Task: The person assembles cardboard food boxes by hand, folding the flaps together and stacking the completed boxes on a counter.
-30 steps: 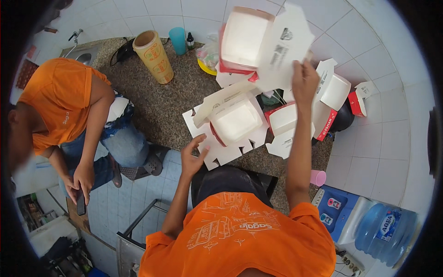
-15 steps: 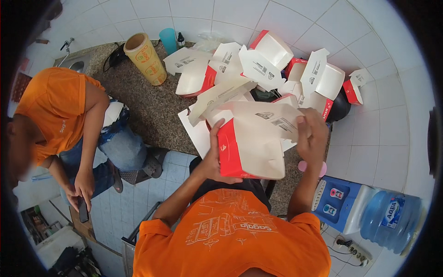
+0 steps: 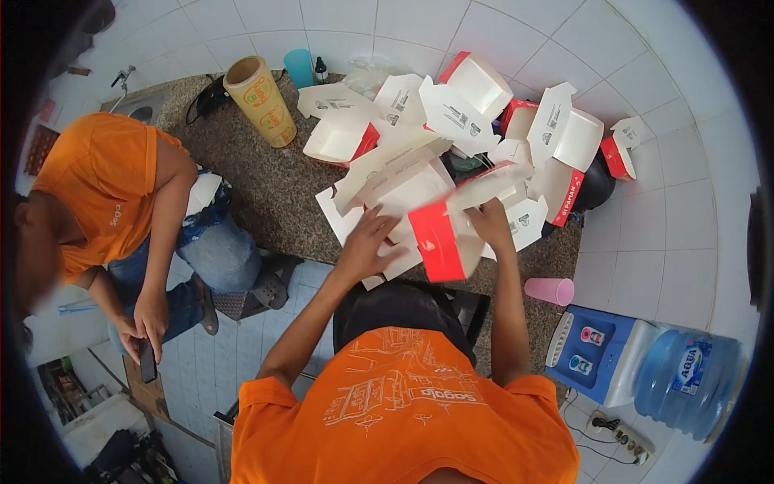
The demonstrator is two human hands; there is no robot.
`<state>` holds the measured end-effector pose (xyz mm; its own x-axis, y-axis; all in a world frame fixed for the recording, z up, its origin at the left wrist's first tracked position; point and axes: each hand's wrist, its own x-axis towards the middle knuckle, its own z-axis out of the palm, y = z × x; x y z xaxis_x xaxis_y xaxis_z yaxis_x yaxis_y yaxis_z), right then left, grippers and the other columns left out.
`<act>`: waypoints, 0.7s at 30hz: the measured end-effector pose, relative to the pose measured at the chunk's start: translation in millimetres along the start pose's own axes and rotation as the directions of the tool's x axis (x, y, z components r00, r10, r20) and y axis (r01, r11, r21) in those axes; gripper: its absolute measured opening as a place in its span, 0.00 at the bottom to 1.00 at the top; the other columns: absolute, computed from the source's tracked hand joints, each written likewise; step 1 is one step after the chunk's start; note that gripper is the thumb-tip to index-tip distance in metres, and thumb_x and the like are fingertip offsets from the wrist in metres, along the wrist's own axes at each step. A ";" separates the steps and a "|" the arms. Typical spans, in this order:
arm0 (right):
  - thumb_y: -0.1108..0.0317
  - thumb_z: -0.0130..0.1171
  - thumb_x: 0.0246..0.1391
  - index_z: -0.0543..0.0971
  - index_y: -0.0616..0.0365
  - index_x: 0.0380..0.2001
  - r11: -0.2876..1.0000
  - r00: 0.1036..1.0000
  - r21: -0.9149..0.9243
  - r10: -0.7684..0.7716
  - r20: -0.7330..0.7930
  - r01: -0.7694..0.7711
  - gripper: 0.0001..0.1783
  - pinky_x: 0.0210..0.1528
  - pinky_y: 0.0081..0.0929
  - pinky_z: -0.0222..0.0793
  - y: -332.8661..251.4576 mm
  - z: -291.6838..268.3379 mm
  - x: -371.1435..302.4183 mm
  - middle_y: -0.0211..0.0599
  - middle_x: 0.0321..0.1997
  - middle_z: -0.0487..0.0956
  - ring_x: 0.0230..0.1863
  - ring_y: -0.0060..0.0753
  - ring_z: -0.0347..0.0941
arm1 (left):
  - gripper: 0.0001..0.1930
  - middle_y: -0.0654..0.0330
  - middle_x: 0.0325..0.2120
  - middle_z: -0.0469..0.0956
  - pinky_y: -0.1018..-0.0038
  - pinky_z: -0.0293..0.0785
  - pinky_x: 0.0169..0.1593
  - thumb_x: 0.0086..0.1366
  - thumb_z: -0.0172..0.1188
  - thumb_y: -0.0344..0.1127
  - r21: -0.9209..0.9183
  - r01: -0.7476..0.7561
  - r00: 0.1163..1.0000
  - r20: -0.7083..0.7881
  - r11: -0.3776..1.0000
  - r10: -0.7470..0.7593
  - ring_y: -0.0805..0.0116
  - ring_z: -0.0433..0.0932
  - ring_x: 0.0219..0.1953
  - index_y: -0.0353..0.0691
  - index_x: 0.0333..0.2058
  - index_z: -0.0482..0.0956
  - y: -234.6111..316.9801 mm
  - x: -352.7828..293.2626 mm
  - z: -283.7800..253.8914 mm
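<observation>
Hanging at nine o'clock from the right hand (image 3: 493, 224), the blurred red-and-white box (image 3: 439, 242) seems pinched there, nearer than the spread left hand (image 3: 371, 246).

Cartons (image 3: 332, 142), roll (image 3: 266, 109) on speckled counter (image 3: 274, 194)

Pink cup (image 3: 549, 291) near a blue-and-white water dispenser (image 3: 611, 355), yellow roll (image 3: 260, 101) beside a teal cup (image 3: 298, 68), power strip (image 3: 633, 442)

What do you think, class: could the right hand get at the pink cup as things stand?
Probably yes: the pink cup is just right of the right forearm, with nothing seen between. The right hand seems to hold a box, so it would likely need freeing first.
</observation>
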<state>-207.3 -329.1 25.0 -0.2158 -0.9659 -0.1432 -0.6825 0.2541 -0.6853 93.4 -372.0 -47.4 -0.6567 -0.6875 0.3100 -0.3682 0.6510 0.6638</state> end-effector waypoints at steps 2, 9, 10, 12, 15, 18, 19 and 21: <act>0.59 0.66 0.60 0.82 0.63 0.50 0.991 0.994 -0.083 -0.104 -0.025 0.101 0.21 0.47 0.39 0.76 -0.6 11.7 31.9 0.55 0.43 0.85 0.44 0.55 0.82 | 0.27 0.50 0.54 0.79 0.56 0.72 0.65 0.55 0.76 0.37 0.111 -0.079 0.997 0.001 0.991 0.080 0.44 0.75 0.60 0.41 0.53 0.82 -21.4 -5.3 7.9; 0.65 0.66 0.58 0.80 0.63 0.51 0.908 0.928 -0.285 -0.353 -0.120 0.309 0.20 0.48 0.50 0.76 13.3 73.3 108.0 0.53 0.45 0.83 0.46 0.59 0.80 | 0.13 0.56 0.42 0.85 0.59 0.80 0.52 0.52 0.79 0.32 0.014 -0.102 0.981 -0.166 0.995 0.103 0.52 0.82 0.49 0.42 0.38 0.89 -22.9 -6.7 12.9; 0.66 0.65 0.58 0.78 0.63 0.52 0.896 0.931 -0.350 -0.338 -0.137 0.273 0.21 0.49 0.51 0.76 14.8 72.8 109.5 0.52 0.47 0.82 0.47 0.60 0.80 | 0.13 0.57 0.41 0.85 0.60 0.80 0.51 0.51 0.79 0.32 -0.021 -0.097 0.979 -0.181 0.995 0.091 0.53 0.82 0.48 0.41 0.37 0.88 -22.8 -6.2 14.7; 0.67 0.65 0.58 0.75 0.63 0.52 0.899 0.950 -0.397 -0.267 -0.162 0.185 0.21 0.49 0.51 0.76 12.6 74.8 106.3 0.52 0.49 0.80 0.49 0.60 0.79 | 0.13 0.59 0.40 0.85 0.60 0.80 0.51 0.50 0.80 0.32 -0.050 -0.108 0.973 -0.212 0.993 0.095 0.54 0.82 0.48 0.41 0.35 0.88 -18.3 -6.4 14.0; 0.69 0.64 0.58 0.70 0.62 0.49 0.941 0.975 -0.336 -0.112 -0.192 0.042 0.20 0.50 0.50 0.75 7.1 76.6 98.8 0.52 0.50 0.78 0.53 0.59 0.77 | 0.12 0.61 0.36 0.85 0.61 0.79 0.52 0.48 0.81 0.32 -0.011 -0.160 0.962 -0.227 0.987 0.153 0.55 0.80 0.49 0.41 0.31 0.88 -13.6 -4.1 6.2; 0.70 0.64 0.58 0.69 0.62 0.48 0.955 0.968 -0.295 -0.087 -0.237 0.013 0.19 0.50 0.50 0.75 7.8 75.7 95.9 0.52 0.48 0.77 0.52 0.56 0.76 | 0.11 0.62 0.33 0.85 0.62 0.76 0.55 0.47 0.81 0.34 0.023 -0.159 0.967 -0.199 0.987 0.160 0.56 0.78 0.49 0.41 0.29 0.88 -14.3 0.4 1.8; 0.69 0.64 0.58 0.70 0.61 0.48 0.951 0.947 -0.305 -0.142 -0.289 0.049 0.19 0.48 0.50 0.76 9.5 75.7 94.3 0.51 0.46 0.77 0.50 0.56 0.77 | 0.11 0.63 0.32 0.84 0.62 0.74 0.56 0.48 0.81 0.34 0.022 -0.157 0.970 -0.187 0.987 0.158 0.56 0.78 0.49 0.41 0.28 0.88 -15.2 2.7 2.2; 0.68 0.65 0.58 0.72 0.61 0.50 0.915 0.860 -0.344 -0.340 -0.381 0.210 0.20 0.47 0.50 0.76 -5.1 74.5 89.4 0.50 0.44 0.77 0.48 0.55 0.78 | 0.10 0.64 0.31 0.84 0.60 0.71 0.59 0.48 0.80 0.35 0.047 -0.160 0.970 -0.179 0.986 0.166 0.57 0.77 0.49 0.42 0.28 0.88 -18.6 0.4 1.2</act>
<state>-171.1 -420.5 -37.5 -0.2198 -0.8975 0.3823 -0.9099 0.0473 -0.4121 99.1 -384.0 -60.4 -0.5803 -0.6162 0.5326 -0.2891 0.7672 0.5726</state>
